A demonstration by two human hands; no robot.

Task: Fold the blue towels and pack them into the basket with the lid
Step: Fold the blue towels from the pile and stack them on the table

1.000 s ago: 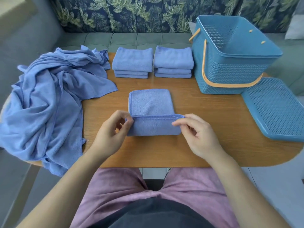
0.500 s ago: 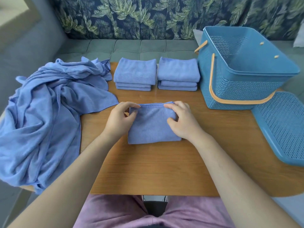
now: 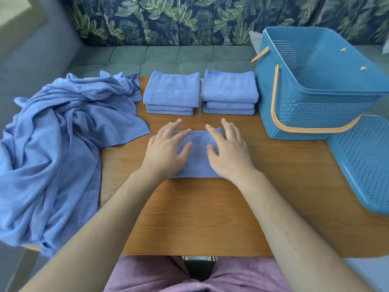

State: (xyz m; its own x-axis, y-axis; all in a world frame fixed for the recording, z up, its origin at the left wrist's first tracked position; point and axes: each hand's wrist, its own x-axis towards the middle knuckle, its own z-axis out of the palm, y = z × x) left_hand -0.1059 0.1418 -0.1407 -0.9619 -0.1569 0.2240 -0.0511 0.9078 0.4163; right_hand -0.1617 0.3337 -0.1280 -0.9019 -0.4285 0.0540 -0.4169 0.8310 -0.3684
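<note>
Right now both hands lie flat on a small folded towel (image 3: 197, 159) in the middle of the wooden table (image 3: 200, 218). The left hand (image 3: 166, 152) covers the towel's left part and the right hand (image 3: 228, 152) covers its right part, each with fingers straight and spread, pressing down rather than gripping, and the fingertips reach past the towel's far edge. Only the strip of cloth between the two hands and the near edge shows. Beyond it, at the far side of the table, sit two stacks of folded towels side by side: the left stack (image 3: 171, 91) and the right stack (image 3: 229, 89), close together, each showing three layers. Just to the right of those stands the blue basket (image 3: 305, 114), upright with its mouth open to the top, and its orange handle (image 3: 273, 102) hangs down against the near wall. The blue perforated lid (image 3: 362, 161) lies on the table just beside the basket, on its near right side, and runs out over the table's right edge. On the left a loose heap of unfolded towels (image 3: 59, 144) drapes across the table's left end and spills over its side. A grey-green sofa (image 3: 164, 57) with a leaf-patterned back (image 3: 168, 20) stands behind the table.
</note>
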